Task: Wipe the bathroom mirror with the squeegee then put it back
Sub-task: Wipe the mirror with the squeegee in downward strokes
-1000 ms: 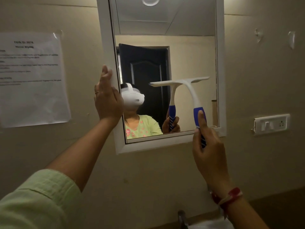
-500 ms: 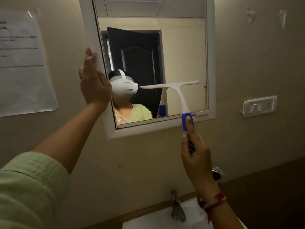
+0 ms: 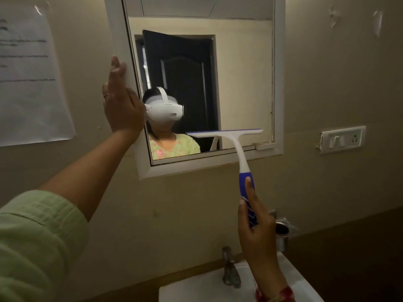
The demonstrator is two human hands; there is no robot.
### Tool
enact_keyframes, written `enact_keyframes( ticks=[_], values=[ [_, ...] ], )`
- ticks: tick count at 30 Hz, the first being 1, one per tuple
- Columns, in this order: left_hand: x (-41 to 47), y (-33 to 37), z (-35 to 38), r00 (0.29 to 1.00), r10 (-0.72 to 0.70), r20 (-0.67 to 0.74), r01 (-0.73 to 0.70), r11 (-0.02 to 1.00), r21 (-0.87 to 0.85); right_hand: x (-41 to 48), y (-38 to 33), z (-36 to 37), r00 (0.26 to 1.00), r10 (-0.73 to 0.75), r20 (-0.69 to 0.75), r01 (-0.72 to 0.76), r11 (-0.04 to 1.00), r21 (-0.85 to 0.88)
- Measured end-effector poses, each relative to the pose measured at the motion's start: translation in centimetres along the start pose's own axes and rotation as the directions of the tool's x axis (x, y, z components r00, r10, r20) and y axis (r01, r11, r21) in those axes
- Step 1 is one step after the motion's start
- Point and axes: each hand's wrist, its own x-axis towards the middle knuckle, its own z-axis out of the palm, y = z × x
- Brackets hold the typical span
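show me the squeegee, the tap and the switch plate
squeegee (image 3: 239, 153): head view, on its white neck below the blade
tap (image 3: 230, 271): head view, on the middle of its metal body
switch plate (image 3: 342, 139): head view, at the middle of the white plate

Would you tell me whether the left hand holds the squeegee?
No, the right hand grips the squeegee; the left hand rests on the mirror frame.

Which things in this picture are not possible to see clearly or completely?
Head view:
- Paper notice: print too blurred to read; left edge cuts it.
- Mirror: top cut off by upper edge.
- Squeegee: handle end hidden inside right hand; blade contact with glass unclear.
- Sink: cut off by bottom edge.
- Metal cup: partly behind right hand.
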Motion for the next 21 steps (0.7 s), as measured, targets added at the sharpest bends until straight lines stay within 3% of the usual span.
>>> enact_keyframes(
  ticks=[9,21],
  values=[
    [0.0,0.2,-0.1,1.000,-0.003,0.005,0.003,1.000,-0.001,-1.4,0.1,-1.0,0.996,0.092,0.011,-0.092,0.994,0.051],
    [-0.1,0.4,-0.2,1.000,-0.003,0.016,0.003,1.000,0.002,-2.2,0.2,-2.4,0.997,0.077,0.027,-0.075,0.995,-0.074]
  ],
)
